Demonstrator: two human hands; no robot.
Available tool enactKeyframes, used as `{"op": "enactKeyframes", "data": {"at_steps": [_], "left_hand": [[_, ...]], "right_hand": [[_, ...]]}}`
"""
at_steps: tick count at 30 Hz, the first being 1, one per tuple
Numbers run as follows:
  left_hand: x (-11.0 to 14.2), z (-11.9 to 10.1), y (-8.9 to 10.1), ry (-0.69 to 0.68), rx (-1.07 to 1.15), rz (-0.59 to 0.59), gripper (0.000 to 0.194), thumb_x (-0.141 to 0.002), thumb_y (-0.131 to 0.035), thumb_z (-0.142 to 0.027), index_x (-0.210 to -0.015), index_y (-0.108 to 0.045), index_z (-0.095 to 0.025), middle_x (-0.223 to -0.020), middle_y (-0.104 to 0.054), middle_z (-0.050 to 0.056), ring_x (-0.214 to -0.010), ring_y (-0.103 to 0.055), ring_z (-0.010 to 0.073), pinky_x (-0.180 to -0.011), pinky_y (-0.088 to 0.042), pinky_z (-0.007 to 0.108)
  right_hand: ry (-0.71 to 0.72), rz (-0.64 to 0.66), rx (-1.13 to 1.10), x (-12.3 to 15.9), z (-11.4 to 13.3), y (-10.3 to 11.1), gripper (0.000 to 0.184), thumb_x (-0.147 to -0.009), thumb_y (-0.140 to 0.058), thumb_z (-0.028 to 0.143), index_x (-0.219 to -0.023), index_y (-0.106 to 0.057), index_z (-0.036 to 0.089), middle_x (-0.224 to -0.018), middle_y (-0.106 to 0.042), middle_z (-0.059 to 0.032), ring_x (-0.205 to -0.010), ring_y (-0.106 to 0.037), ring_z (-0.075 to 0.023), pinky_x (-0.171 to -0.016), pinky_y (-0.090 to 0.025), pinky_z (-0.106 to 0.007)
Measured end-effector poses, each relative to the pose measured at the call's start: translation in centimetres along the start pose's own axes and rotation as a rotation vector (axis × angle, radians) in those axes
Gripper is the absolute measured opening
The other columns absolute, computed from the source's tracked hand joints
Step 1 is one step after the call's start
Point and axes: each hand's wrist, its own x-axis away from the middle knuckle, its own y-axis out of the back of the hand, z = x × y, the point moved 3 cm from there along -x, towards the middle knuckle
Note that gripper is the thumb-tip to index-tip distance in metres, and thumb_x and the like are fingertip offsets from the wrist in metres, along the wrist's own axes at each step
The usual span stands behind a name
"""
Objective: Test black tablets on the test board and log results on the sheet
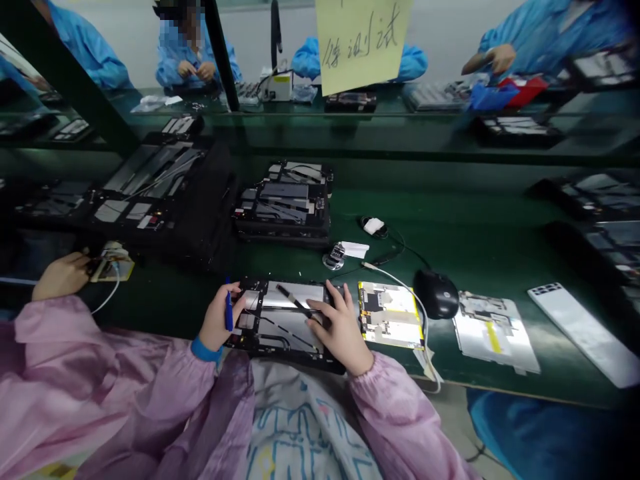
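An opened tablet (290,325) lies in front of me at the bench edge, its inner side up, with silvery panels, a black frame and thin cables. My left hand (219,321), with a blue wristband, is closed around a blue pen-like tool (229,308) held upright by the tablet's left edge. Over the tablet's right half rests my right hand (345,327). Its thumb and index finger close on a narrow dark strip (294,299) slanting across the panels, while the other fingers spread over the right edge. Whether the strip is a cable or a tool is unclear.
Right of the tablet lie a yellow-edged board (390,317), a white cable (425,320), a black mouse (436,293), a metal panel (495,333) and a white bar (583,327). Tablet stacks (283,210) stand behind. A co-worker's hand (63,275) is at left.
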Motion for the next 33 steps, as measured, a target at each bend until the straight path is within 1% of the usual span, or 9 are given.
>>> {"op": "enactKeyframes", "data": {"at_steps": [4,8,11,15,18,24,27,30,33], "left_hand": [[0.4,-0.2,0.3,0.034,-0.057,-0.024,0.024,-0.080,-0.057,-0.040,-0.092,-0.052,-0.020,-0.100,-0.063,0.008,-0.088,-0.062,0.0216,-0.085,-0.049,0.038],[0.4,-1.1,0.8,0.058,-0.010,-0.047,0.023,-0.078,-0.059,-0.040,-0.084,-0.050,-0.020,-0.091,-0.060,0.004,-0.081,-0.060,0.0191,-0.080,-0.048,0.034],[0.2,-1.5,1.7,0.079,0.033,-0.115,0.024,-0.076,-0.061,-0.039,-0.077,-0.047,-0.020,-0.083,-0.056,0.002,-0.077,-0.057,0.0169,-0.076,-0.047,0.030],[0.3,-1.5,2.5,0.115,0.069,-0.029,0.021,-0.076,-0.059,-0.037,-0.075,-0.047,-0.020,-0.075,-0.050,-0.001,-0.068,-0.050,0.0140,-0.065,-0.042,0.025],[0.7,-2.5,2.6,0.063,0.041,0.075,0.018,-0.078,-0.056,-0.034,-0.073,-0.045,-0.020,-0.068,-0.042,-0.003,-0.062,-0.042,0.0125,-0.060,-0.038,0.024],[1.4,-6.2,4.4,0.004,-0.055,-0.065,0.029,-0.080,-0.055,-0.032,-0.064,-0.034,-0.020,-0.061,-0.036,-0.004,-0.057,-0.036,0.0105,-0.056,-0.036,0.022],[1.8,-8.2,5.8,-0.148,-0.100,-0.241,0.033,-0.078,-0.058,-0.033,-0.060,-0.033,-0.019,-0.058,-0.038,-0.004,-0.055,-0.038,0.0100,-0.056,-0.038,0.023],[2.9,-9.3,6.7,-0.265,-0.103,-0.414,0.040,-0.072,-0.063,-0.038,-0.056,-0.032,-0.019,-0.055,-0.043,-0.004,-0.056,-0.045,0.0104,-0.058,-0.043,0.025],[5.2,-9.3,6.5,-0.282,-0.072,-0.473,0.041,-0.079,-0.046,-0.052,-0.057,-0.044,-0.018,-0.064,-0.053,0.000,-0.071,-0.057,0.0123,-0.069,-0.046,0.033]], "right_hand": [[0.012,-0.015,-0.012,0.3,0.4,0.1,0.010,-0.082,-0.056,0.023,-0.083,-0.066,0.021,-0.145,-0.043,-0.0103,-0.144,-0.014,-0.0404,-0.106,-0.010,-0.075],[0.134,0.111,-0.113,0.0,1.1,0.3,0.007,-0.082,-0.055,0.019,-0.082,-0.062,0.023,-0.127,-0.061,-0.0085,-0.136,-0.039,-0.0337,-0.110,-0.008,-0.070],[0.212,0.143,-0.219,-0.2,1.1,0.8,0.007,-0.082,-0.056,0.020,-0.085,-0.061,0.023,-0.118,-0.066,-0.0072,-0.130,-0.047,-0.0310,-0.112,-0.006,-0.068],[0.271,0.205,-0.447,0.0,0.8,1.5,0.010,-0.084,-0.054,0.022,-0.087,-0.063,0.025,-0.093,-0.071,-0.0061,-0.102,-0.064,-0.0241,-0.112,-0.026,-0.058],[0.280,0.261,-0.576,0.0,0.6,2.5,0.019,-0.083,-0.052,0.020,-0.092,-0.067,0.027,-0.085,-0.071,-0.0052,-0.084,-0.066,-0.0212,-0.100,-0.044,-0.050],[0.356,0.498,-0.569,-0.6,2.9,7.0,0.037,-0.082,-0.046,0.024,-0.110,-0.070,0.026,-0.097,-0.073,-0.0067,-0.091,-0.065,-0.0257,-0.081,-0.052,-0.043],[0.270,0.542,-0.386,-0.7,4.2,8.3,0.038,-0.086,-0.045,0.026,-0.117,-0.068,0.026,-0.103,-0.073,-0.0073,-0.091,-0.067,-0.0253,-0.080,-0.053,-0.040],[0.029,0.464,-0.291,-0.6,3.9,7.9,0.036,-0.089,-0.051,0.040,-0.117,-0.068,0.025,-0.106,-0.072,-0.0085,-0.092,-0.068,-0.0260,-0.081,-0.053,-0.038],[-0.209,0.449,-0.609,-0.1,2.5,6.1,0.058,-0.086,-0.043,0.067,-0.116,-0.068,0.024,-0.101,-0.073,-0.0098,-0.067,-0.068,-0.0223,-0.067,-0.055,-0.038]]}}
